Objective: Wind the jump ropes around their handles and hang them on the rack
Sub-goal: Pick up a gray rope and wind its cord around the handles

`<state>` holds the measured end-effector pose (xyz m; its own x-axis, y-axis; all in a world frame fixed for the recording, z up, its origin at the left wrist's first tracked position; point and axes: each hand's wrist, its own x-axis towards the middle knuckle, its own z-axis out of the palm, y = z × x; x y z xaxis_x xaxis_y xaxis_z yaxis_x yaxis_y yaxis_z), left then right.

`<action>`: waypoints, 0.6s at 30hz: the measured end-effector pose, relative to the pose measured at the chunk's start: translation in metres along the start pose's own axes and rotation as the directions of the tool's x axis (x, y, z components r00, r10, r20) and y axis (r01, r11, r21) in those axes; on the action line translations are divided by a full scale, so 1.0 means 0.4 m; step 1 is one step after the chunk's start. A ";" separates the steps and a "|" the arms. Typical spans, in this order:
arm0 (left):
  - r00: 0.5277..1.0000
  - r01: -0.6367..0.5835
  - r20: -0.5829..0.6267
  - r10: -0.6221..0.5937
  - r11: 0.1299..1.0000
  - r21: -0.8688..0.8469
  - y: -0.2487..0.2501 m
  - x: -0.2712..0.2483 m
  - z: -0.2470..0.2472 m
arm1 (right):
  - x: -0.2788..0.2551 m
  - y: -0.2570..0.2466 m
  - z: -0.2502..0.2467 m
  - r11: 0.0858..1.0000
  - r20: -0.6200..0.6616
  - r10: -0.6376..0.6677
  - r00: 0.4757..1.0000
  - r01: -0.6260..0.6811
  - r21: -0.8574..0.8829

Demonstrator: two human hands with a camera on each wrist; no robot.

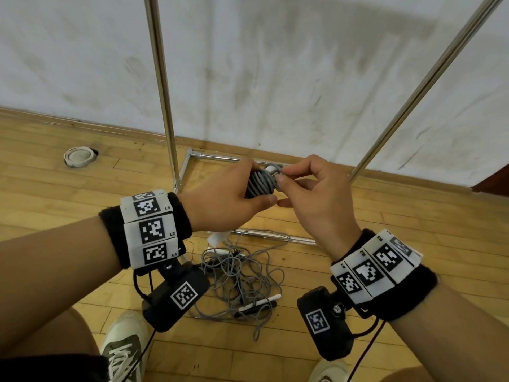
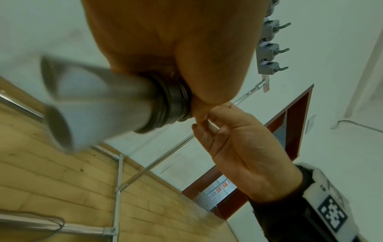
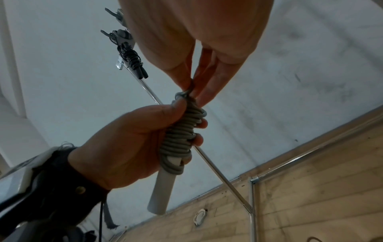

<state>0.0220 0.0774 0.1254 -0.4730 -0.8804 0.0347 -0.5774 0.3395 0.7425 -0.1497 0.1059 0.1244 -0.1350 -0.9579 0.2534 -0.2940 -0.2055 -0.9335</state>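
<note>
My left hand grips a grey jump rope wound in tight coils round its two white handles, which stick out below the fist. My right hand pinches a small loop of the rope's end at the top of the bundle, thumb against fingertips. Both hands are in front of the metal rack, at about its lower half. High on the rack's rail are grey hooks, and a wound black rope hangs from one. A tangle of grey ropes with white and black handles lies on the floor.
The rack's base frame sits on the wooden floor against a scuffed white wall, and a slanted pole rises at the right. A white round fitting is in the floor at the left. My shoes stand near the tangle. A red-brown door frame is at the right.
</note>
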 end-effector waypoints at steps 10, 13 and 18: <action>0.998 -0.031 -0.051 0.033 0.999 0.044 -0.004 0.004 -0.009 | -0.001 -0.001 -0.020 0.998 0.135 -0.031 0.990 0.038 -0.048; 0.998 -0.038 -0.050 0.040 0.999 0.037 -0.007 0.001 -0.009 | -0.004 -0.005 -0.017 0.999 0.152 -0.023 0.988 0.028 -0.035; 0.995 -0.075 0.068 0.077 0.997 -0.031 -0.004 -0.005 -0.012 | 0.008 -0.005 -0.038 0.999 0.147 -0.048 0.988 0.050 -0.011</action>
<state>0.0270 0.0772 0.1273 -0.5602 -0.8271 0.0455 -0.5199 0.3939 0.7580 -0.1640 0.1062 0.1309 0.0197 -0.9659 0.2580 -0.3105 -0.2512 -0.9168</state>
